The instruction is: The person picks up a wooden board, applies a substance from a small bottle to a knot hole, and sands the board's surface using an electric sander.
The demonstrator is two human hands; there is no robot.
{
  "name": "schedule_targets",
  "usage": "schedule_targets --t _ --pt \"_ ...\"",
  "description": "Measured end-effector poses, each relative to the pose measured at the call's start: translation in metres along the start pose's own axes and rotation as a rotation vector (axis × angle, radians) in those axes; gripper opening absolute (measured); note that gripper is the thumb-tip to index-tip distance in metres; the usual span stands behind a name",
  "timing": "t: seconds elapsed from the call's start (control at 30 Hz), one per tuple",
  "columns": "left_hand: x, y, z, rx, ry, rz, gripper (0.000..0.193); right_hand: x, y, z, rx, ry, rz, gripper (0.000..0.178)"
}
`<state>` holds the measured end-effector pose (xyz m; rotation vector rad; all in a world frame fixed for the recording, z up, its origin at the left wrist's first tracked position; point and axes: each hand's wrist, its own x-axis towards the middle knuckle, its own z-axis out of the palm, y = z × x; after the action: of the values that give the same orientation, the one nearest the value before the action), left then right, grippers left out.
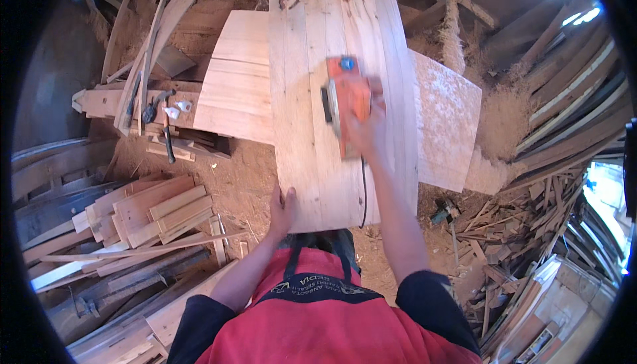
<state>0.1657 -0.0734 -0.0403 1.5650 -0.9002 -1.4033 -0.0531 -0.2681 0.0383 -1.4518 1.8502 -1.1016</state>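
Observation:
A long pale wooden panel (302, 108), made of joined planks with a dark knot near its far end, stretches away in front of me. My right hand (369, 130) is closed round the handle of an orange electric planer (344, 90) with a blue knob at its front. The planer rests on the panel right of its middle and is slightly blurred. A black cord (364, 195) trails from it over the near end. With the thumb on top, my left hand (283, 210) grips the panel's near left edge; its fingers are partly hidden.
Beneath the panel, wider boards (235, 92) stick out on both sides, the right one (446, 122) dusted with shavings. A hammer (167, 135) lies at the left beside small white pieces. Stacked planks (149, 215) fill the lower left; scrap wood (524, 218) is heaped at the right.

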Motion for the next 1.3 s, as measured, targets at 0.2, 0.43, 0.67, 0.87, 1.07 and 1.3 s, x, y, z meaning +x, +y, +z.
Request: schedule_targets --t 0.2,0.43,0.67,0.87,1.07,1.3 --pt "0.010 -0.014 0.003 0.106 -0.100 -0.055 0.058 0.214 0.051 0.070 -0.160 0.111 -0.049 0.054" --pt "0.009 -0.032 -0.024 0.102 -0.008 -0.253 0.056 0.058 -0.032 0.029 0.002 -0.172 0.209 0.042" --pt "0.014 -0.029 -0.021 -0.026 -0.108 -0.351 0.055 -0.285 -0.008 -0.078 0.032 -0.117 0.338 0.022" --pt "0.014 -0.030 -0.013 -0.062 -0.023 -0.256 0.054 -0.407 0.009 -0.113 0.010 -0.202 0.584 0.021" --pt "0.019 -0.036 -0.013 0.054 0.046 -0.298 0.056 -0.267 -0.006 -0.069 -0.007 -0.140 0.425 0.025" --pt "0.013 -0.006 -0.010 0.083 -0.019 -0.193 0.050 -0.057 -0.018 0.012 0.065 -0.027 0.196 0.027"
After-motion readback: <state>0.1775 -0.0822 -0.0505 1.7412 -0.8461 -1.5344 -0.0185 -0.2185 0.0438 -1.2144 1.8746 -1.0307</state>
